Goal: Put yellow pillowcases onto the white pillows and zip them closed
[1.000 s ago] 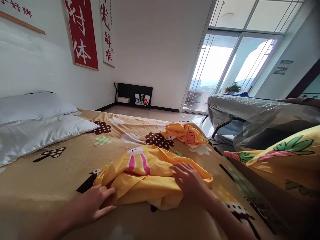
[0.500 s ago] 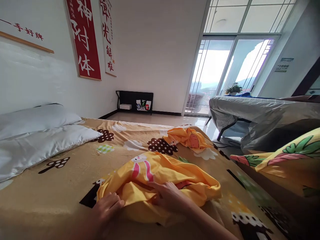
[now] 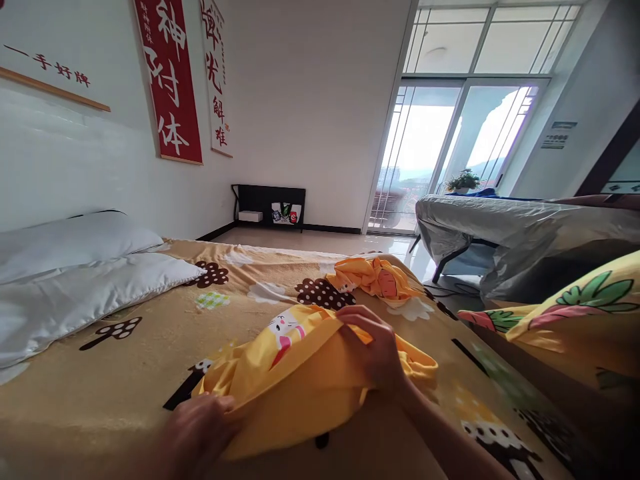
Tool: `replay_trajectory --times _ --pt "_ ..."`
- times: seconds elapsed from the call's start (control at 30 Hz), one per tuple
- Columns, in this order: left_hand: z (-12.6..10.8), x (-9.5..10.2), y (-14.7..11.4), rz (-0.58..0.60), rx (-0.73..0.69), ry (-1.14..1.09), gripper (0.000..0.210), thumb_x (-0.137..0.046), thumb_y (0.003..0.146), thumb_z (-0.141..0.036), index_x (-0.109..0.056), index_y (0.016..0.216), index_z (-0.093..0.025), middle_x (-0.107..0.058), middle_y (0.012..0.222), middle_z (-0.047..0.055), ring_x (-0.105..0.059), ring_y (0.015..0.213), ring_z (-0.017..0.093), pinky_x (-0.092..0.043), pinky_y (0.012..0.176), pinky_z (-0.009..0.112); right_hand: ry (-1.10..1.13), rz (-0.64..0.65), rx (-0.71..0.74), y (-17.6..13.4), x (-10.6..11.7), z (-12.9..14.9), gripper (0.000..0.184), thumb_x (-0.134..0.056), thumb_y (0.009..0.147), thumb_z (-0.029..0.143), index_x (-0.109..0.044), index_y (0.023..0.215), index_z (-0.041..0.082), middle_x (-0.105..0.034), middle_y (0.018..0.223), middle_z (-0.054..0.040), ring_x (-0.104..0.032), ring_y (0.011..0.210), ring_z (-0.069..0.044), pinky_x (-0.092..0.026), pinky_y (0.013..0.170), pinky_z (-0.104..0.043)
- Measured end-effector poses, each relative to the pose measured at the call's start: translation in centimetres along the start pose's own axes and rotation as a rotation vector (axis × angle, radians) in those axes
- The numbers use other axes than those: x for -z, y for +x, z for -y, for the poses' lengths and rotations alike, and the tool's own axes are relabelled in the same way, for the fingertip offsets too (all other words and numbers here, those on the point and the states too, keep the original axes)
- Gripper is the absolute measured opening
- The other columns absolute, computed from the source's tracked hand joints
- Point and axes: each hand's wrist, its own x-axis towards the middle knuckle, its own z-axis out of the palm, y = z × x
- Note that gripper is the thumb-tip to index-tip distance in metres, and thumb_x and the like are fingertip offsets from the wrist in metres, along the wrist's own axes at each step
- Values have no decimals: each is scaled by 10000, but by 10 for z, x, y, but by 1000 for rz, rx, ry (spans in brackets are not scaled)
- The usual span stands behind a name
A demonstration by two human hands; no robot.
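A yellow pillowcase with a white rabbit print lies crumpled on the bed's patterned blanket, close in front of me. My left hand, slightly blurred, is closed on its near left edge. At the upper middle, my right hand pinches the hem between thumb and fingers and holds it raised. The lifted edge stretches in a slanting line between both hands, with the plain inner side towards me. The rabbit print shows partly behind this edge. Farther back lies a second bunched yellow-orange cloth, touched by neither hand.
Two white pillows rest at the left by the wall. More yellow printed fabric bulges at the right edge. Beyond the bed stand a low black shelf and a plastic-covered piece of furniture, near a glass sliding door.
My right hand has moved up and to the right, lifting the pillowcase's hem. The edge is now stretched between my hands. My left hand has shifted slightly down and left.
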Motion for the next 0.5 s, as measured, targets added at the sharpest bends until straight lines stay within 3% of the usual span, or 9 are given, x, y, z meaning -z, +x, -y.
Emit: replay_trajectory --times 0.1,0.17,0.37,0.5 --pt "13 -12 5 204 101 -114 277 -468 933 -393 -615 766 -229 -661 748 17 -634 706 153 -511 646 221 68 -108 -134 14 17 20 140 -622 819 314 -731 823 225 -711 828 -39 -649 783 -193 -517 717 -308" --pt "23 -17 8 244 179 -160 356 -414 944 -419 -606 716 -223 -660 751 29 -625 725 167 -506 669 243 88 -148 -213 19 27 30 168 -631 807 356 -730 830 222 -707 806 -32 -643 768 -197 -512 697 -308" --pt "54 -16 15 180 454 -128 408 -389 891 -475 -606 673 -207 -655 684 45 -612 671 193 -486 638 275 262 -222 -369 27 55 41 211 -728 678 419 -705 758 225 -665 723 -11 -590 652 -162 -462 566 -255" --pt "72 4 28 16 553 -21 315 -404 846 -424 -580 692 -213 -630 683 24 -605 664 190 -471 613 267 291 -100 -465 33 75 41 282 -770 629 454 -690 749 212 -621 677 -1 -535 600 -133 -405 511 -225"
